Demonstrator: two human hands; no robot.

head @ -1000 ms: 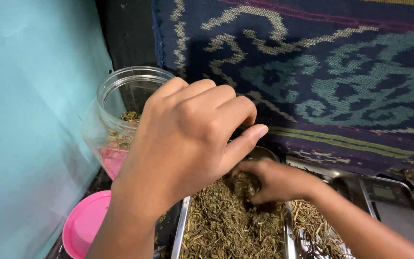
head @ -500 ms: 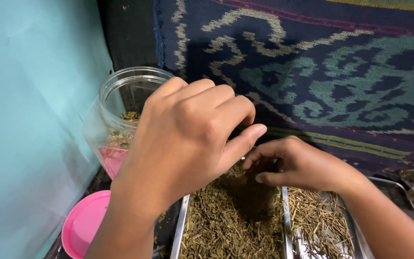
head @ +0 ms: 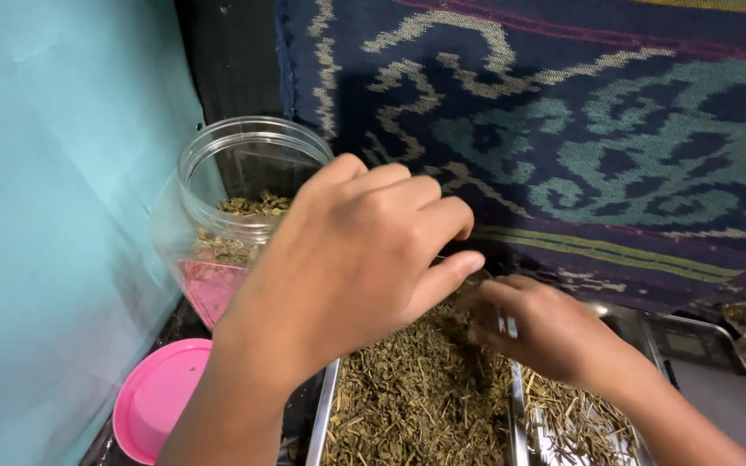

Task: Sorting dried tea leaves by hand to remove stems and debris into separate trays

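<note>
Your left hand (head: 351, 259) fills the middle of the frame, back turned up, fingers curled inward and the thumb stretched toward the right; whether it has hold of anything under the palm cannot be told. Just behind it, in the upper left of the frame, stands the clear plastic jar (head: 226, 207), its mouth open, with some dried herbs inside and a pink label low on its side. The hand hides the jar's right edge.

Your right hand (head: 546, 332) sits lower and to the right of centre, fingers bent down and pressed into the dried herbs (head: 416, 401) at the far end of the metal tray (head: 325, 423). It looks loosely cupped over the leaves, but a firm pinch cannot be made out. A second tray (head: 563, 423), holding paler stalks, lies just beside the first, under your right wrist.

At the lower left of the frame the pink lid (head: 153, 410) lies flat, apart from the jar. A digital scale (head: 710, 371) shows at the right edge, and a patterned woven cloth (head: 563, 129) hangs across the top.
</note>
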